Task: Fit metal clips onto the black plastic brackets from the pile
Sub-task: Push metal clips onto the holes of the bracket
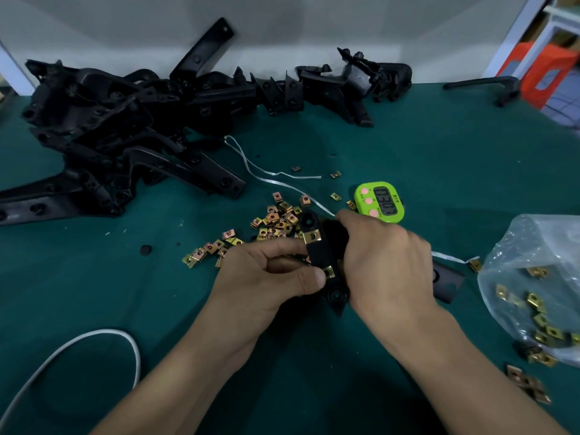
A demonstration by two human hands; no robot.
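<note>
Black plastic bracket (pixel 320 255) sits between my hands, long axis running twelve to six. My right hand (pixel 387 255) curls round it from three o'clock. My left hand (pixel 266 277) pinches its nine o'clock edge, thumb against the lower metal clip (pixel 328 272). Loose clips (pixel 276 221) lie at eleven, nearest my left.
</note>
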